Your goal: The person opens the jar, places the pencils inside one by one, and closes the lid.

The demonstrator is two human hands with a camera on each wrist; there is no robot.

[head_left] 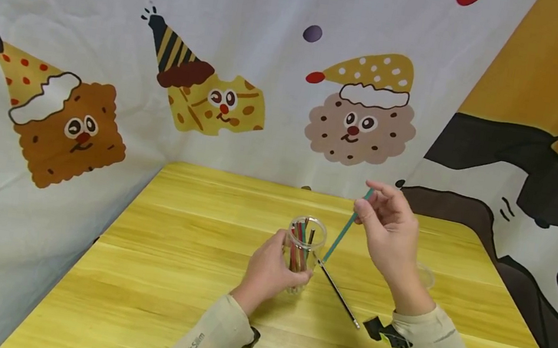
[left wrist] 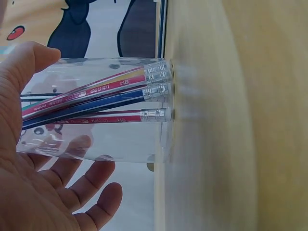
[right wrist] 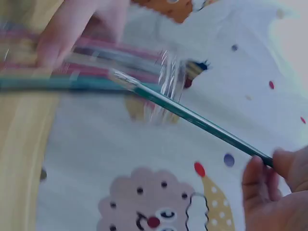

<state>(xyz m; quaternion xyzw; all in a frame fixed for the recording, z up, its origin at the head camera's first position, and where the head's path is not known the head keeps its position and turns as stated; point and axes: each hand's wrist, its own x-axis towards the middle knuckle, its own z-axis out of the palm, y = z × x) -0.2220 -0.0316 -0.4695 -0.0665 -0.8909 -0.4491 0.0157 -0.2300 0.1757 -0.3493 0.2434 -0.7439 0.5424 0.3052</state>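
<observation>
My left hand [head_left: 270, 271] grips a clear plastic jar [head_left: 309, 224], thumb on one side and fingers on the other. The jar stands upright on the table. Inside, several pencils [left wrist: 96, 91], red-striped and dark blue among them, lean with their eraser ends at the bottom. My right hand [head_left: 392, 237] pinches a teal pencil [right wrist: 207, 126] by one end between thumb and fingers. This pencil slants down toward the jar, its metal-banded end overlapping the jar's rim in the right wrist view. A dark pencil [head_left: 339, 294] with a white eraser lies on the table just right of the jar.
A clear round lid [head_left: 424, 275] lies on the wood-grain table [head_left: 178, 279], partly behind my right wrist. A cloth backdrop [head_left: 269, 167] printed with cartoon snacks hangs behind the table's far edge. Black straps circle both sleeves.
</observation>
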